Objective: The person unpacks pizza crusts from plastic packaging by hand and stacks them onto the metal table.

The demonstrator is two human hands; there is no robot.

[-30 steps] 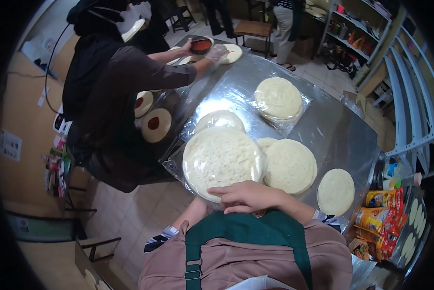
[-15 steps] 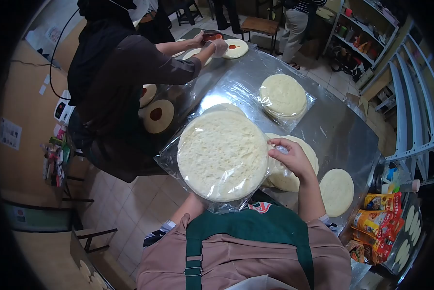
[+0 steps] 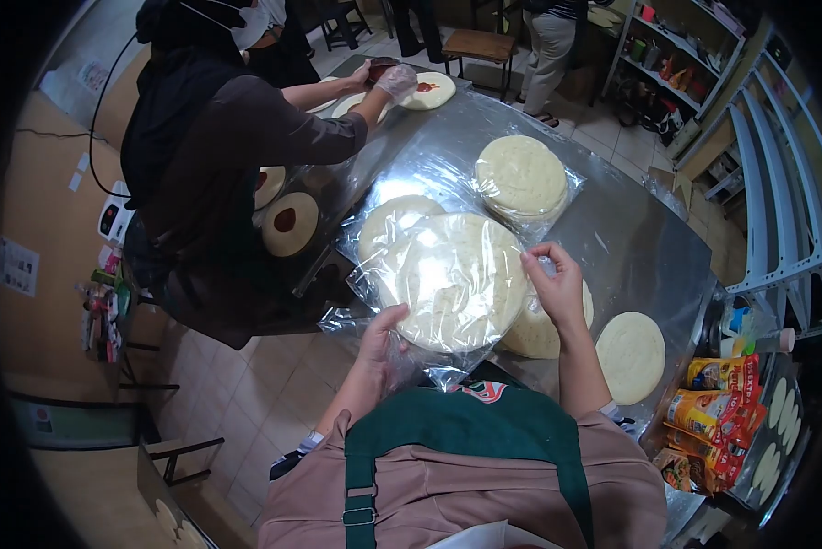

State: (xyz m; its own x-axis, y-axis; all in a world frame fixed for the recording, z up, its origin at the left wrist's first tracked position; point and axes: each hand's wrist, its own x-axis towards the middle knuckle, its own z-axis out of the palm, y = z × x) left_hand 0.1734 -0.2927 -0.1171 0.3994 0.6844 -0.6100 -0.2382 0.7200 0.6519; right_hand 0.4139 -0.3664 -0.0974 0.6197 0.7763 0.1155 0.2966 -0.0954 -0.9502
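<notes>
A round pizza base (image 3: 461, 297) in a clear plastic bag is in front of my chest, over the near edge of the metal table. My left hand (image 3: 381, 352) grips its near left side, thumb on top and the other fingers partly hidden beneath. At the right edge, my right hand (image 3: 556, 282) pinches the bag's plastic between thumb and fingertips. Behind it lies another bagged base (image 3: 394, 220), partly covered. Under my right wrist is a bare pizza base (image 3: 532, 337), and a further base (image 3: 631, 359) lies to its right.
A wrapped stack of bases (image 3: 521, 178) sits farther back on the metal table (image 3: 612, 242). At left, a co-worker's gloved hand (image 3: 397, 82) works over bases with red sauce (image 3: 289, 224). Sauce pouches (image 3: 708, 407) stand at right, near a shelf rack (image 3: 676, 55).
The bagged base has gone lower and away from me, and light now glares on its plastic. My left hand has come into view at its side. My right hand has shifted slightly.
</notes>
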